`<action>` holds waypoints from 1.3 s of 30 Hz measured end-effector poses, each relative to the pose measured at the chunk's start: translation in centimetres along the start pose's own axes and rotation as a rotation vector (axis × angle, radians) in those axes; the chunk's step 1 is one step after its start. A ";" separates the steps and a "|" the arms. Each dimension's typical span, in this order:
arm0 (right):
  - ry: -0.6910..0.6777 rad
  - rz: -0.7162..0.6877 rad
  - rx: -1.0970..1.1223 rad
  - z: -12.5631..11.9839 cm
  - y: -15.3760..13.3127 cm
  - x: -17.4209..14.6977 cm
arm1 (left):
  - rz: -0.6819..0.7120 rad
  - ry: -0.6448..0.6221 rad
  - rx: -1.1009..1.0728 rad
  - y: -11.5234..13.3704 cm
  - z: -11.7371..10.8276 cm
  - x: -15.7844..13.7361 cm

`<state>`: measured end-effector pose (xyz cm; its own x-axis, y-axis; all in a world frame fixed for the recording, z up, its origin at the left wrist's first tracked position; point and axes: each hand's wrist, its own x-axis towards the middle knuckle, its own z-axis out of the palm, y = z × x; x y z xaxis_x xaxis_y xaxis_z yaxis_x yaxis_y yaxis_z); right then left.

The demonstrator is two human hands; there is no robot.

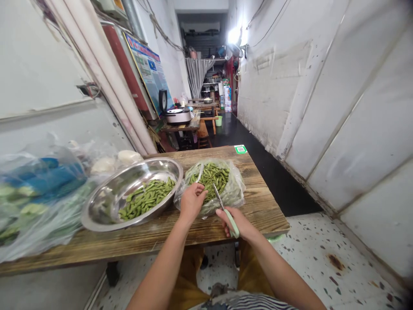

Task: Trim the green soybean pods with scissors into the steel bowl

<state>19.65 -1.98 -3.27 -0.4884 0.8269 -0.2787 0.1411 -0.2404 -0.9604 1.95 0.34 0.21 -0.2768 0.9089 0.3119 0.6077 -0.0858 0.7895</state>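
My right hand [237, 221] is closed round the pale green handle of a pair of scissors [218, 196]. The blades point forward over an open clear plastic bag [238, 185] full of green soybean pods [217, 173]. At the near left edge of that bag is my left hand [192, 200], its fingers curled and pinched together. Whatever sits between those fingertips is too small to make out. Left of the bag, a large oval steel basin [97, 206] holds a heap of loose soybean pods [147, 199] on its right side.
Clear bags of vegetables [41, 198] crowd the left end of the wooden table [261, 198]. A green QR code card [240, 149] lies at its far right corner. Beyond stand a rice cooker [178, 116] with its lid raised and a light green bucket [218, 121]. A white wall [290, 86] runs along the right.
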 end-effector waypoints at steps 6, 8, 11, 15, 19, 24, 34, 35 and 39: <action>0.000 -0.022 -0.020 0.1 -0.5 -0.2 | -0.090 -0.139 -0.166 0.4 -0.3 -0.6; 0.002 -0.034 -0.024 0.1 -0.6 -0.3 | -0.104 -0.154 -0.173 0.5 -0.3 -0.8; 0.008 -0.045 -0.032 0.1 -0.9 -0.5 | -0.099 -0.165 -0.134 0.5 -0.4 -1.0; 0.009 -0.029 -0.015 0.0 -1.0 -0.6 | -0.095 -0.073 -0.103 0.3 -0.3 -0.9; -0.012 0.009 0.025 0.1 -0.8 -0.7 | -0.324 -0.024 -0.467 0.2 0.0 -0.7; -0.085 -0.052 -0.011 0.4 -1.0 -1.1 | -0.432 -0.044 -0.829 0.5 0.0 -0.8; -0.088 -0.041 0.035 0.7 -1.3 -1.1 | -0.465 0.037 -1.014 0.8 0.3 -1.5; -0.087 -0.041 0.038 0.7 -1.3 -1.1 | -0.458 0.045 -1.011 0.9 0.4 -1.6; -0.077 -0.047 0.055 0.8 -1.3 -1.1 | -0.453 0.043 -0.984 1.1 0.5 -1.8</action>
<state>19.28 -2.99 -1.71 -0.5584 0.7969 -0.2307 0.0702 -0.2317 -0.9703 3.51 -1.21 0.27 -0.3632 0.9249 -0.1123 -0.4158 -0.0530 0.9079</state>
